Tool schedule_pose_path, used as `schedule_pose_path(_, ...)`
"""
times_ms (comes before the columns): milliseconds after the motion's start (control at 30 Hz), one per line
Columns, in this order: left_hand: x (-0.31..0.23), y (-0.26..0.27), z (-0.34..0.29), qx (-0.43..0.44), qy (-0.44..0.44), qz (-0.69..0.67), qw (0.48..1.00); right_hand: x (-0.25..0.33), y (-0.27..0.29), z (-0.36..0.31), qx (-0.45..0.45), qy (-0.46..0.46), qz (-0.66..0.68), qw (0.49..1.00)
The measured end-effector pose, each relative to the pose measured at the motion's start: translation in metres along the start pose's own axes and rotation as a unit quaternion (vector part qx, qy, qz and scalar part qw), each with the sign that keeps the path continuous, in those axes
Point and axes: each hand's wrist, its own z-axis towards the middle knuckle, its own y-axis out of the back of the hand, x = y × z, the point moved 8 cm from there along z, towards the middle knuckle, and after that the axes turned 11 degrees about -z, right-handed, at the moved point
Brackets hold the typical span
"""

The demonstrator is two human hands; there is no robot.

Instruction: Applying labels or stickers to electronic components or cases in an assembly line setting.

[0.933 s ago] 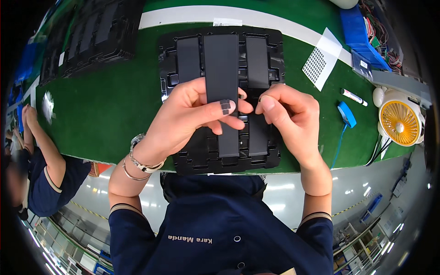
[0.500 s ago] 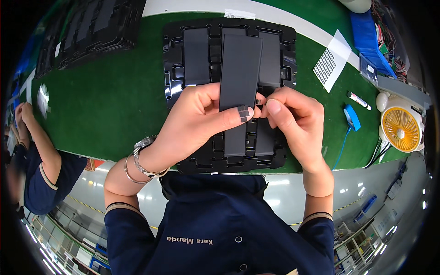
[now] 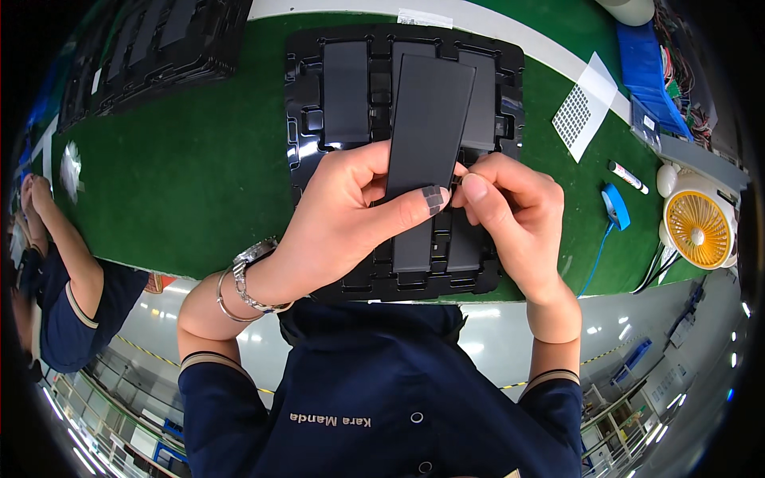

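My left hand (image 3: 339,207) holds a flat black rectangular pack (image 3: 431,119) by its lower end, with the thumb, wrapped in dark tape, across its face. The pack is raised over a black moulded tray (image 3: 510,103) and leans slightly to the right. At its lower right edge, my right hand (image 3: 518,211) is closed, thumb and forefinger pinched together. Whatever those fingertips grip is too small or hidden to make out. Similar black packs, such as the left pack (image 3: 346,92), lie in the tray's compartments beneath my hands.
Stacked black trays (image 3: 159,48) stand at the far left. On the right lie a label sheet (image 3: 575,119), a marker (image 3: 628,177), a blue corded band (image 3: 613,207), a small fan (image 3: 697,231) and a blue bin (image 3: 649,76) with wires. A co-worker's arm (image 3: 70,239) is at the left.
The pack's upper end has tipped a little to the right. My left hand has shifted slightly with it, and my right hand keeps its pinch beside the edge.
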Motion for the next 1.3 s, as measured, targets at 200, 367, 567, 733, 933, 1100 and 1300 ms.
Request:
schedule_pose_path(200, 0.0001, 0.0007, -0.0007, 0.005, -0.014, 0.028, 0.999, 0.0028, 0.0005, 0.0009, -0.004, 0.003, -0.016, 1.0)
schedule_pose_path(367, 0.0007, 0.0017, -0.0014, 0.0, -0.021, 0.03, 0.999, 0.0035, 0.0008, 0.0013, -0.001, 0.009, -0.037, 0.999)
schedule_pose_path(567, 0.0006, 0.0014, -0.0014, 0.0, -0.025, 0.024, 0.999, 0.0021, -0.0001, 0.0015, -0.002, 0.005, -0.033, 0.999)
schedule_pose_path(733, 0.0013, 0.0021, -0.0016, 0.005, -0.034, 0.029, 0.999, 0.0014, -0.0011, 0.0012, 0.002, 0.005, -0.014, 1.0)
schedule_pose_path(933, 0.0009, 0.0025, -0.0012, 0.003, -0.041, 0.032, 0.999, 0.0004, -0.0013, 0.0018, 0.004, -0.001, -0.015, 1.0)
schedule_pose_path(1100, 0.0008, 0.0026, -0.0017, 0.001, -0.037, 0.036, 0.999, 0.0018, -0.0011, 0.0018, -0.002, 0.005, -0.026, 1.0)
schedule_pose_path(1300, 0.0013, 0.0024, -0.0032, -0.011, -0.032, 0.034, 0.999, 0.0026, -0.001, 0.0016, -0.024, 0.017, -0.054, 0.998)
